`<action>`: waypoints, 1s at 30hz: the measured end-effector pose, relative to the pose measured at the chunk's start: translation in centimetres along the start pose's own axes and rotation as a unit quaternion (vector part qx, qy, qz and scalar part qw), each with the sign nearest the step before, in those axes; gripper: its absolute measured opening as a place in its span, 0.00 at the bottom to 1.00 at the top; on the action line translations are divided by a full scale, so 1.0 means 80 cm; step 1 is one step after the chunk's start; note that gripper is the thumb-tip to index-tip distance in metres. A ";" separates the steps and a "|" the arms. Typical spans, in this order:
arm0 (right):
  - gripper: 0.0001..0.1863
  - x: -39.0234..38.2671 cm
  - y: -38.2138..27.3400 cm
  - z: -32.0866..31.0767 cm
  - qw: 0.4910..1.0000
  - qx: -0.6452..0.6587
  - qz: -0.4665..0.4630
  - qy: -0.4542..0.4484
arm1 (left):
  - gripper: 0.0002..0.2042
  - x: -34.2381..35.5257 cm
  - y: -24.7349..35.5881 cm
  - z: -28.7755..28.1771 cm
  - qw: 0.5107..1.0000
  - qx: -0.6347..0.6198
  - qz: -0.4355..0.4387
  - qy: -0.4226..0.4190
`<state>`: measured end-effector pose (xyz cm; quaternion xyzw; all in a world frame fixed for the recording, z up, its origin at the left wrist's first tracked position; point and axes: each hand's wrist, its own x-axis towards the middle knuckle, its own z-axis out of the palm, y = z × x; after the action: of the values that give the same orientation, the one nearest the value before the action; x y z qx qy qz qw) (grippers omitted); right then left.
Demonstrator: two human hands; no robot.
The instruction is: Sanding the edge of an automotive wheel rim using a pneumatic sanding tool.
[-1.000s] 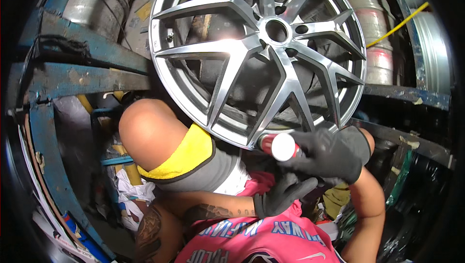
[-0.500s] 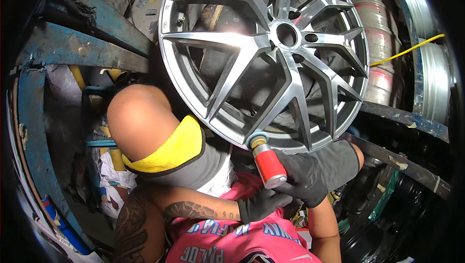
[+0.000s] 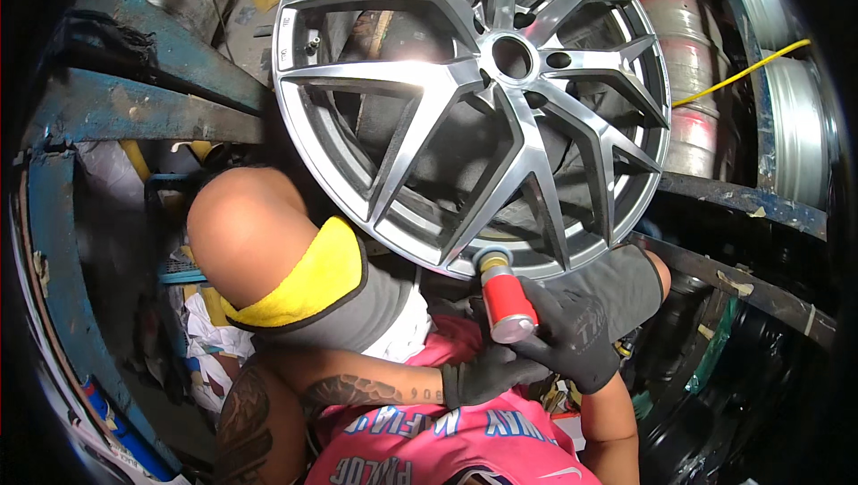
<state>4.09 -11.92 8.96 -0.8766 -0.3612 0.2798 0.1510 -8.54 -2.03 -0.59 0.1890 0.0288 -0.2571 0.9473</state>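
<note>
A silver multi-spoke alloy wheel leans face-up in front of my knees. My right hand, in a dark grey glove, is closed around a red handheld polisher with a grey end cap. The polisher's small round pad meets the wheel's near rim, between two spoke ends. My left hand, gloved too, lies against the right hand just below the tool; its fingertips are hidden there. A yellow-edged grey cloth covering wraps my left thigh.
Blue-painted metal frame bars stand at the left, with another frame rail at the right. Stacked silver rims and a yellow hose are at far right. Crumpled white paper lies beside my left leg.
The polisher's pad has moved right along the wheel's near rim, away from the spoke end on its left. In view, the wheel sits slightly farther left and higher.
</note>
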 end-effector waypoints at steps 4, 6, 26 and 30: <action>0.28 -0.013 -0.009 0.000 0.989 0.080 0.114 0.047 | 0.13 -0.010 -0.027 -0.016 0.946 0.314 0.073 -0.041; 0.28 -0.007 -0.011 0.007 0.965 0.215 0.132 0.065 | 0.13 -0.013 -0.025 -0.016 0.782 0.571 0.231 -0.096; 0.28 -0.026 0.005 0.026 0.972 0.184 0.091 0.111 | 0.07 -0.006 0.002 -0.009 0.898 0.427 -0.106 0.030; 0.30 -0.043 -0.003 0.018 0.969 0.137 0.163 0.124 | 0.09 0.008 0.014 -0.005 0.909 0.412 0.050 -0.041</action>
<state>1.09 -14.12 9.22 -0.9224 -0.1500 0.2364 0.2660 -7.42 -1.30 -0.64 0.5530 -0.1281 -0.2063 0.7970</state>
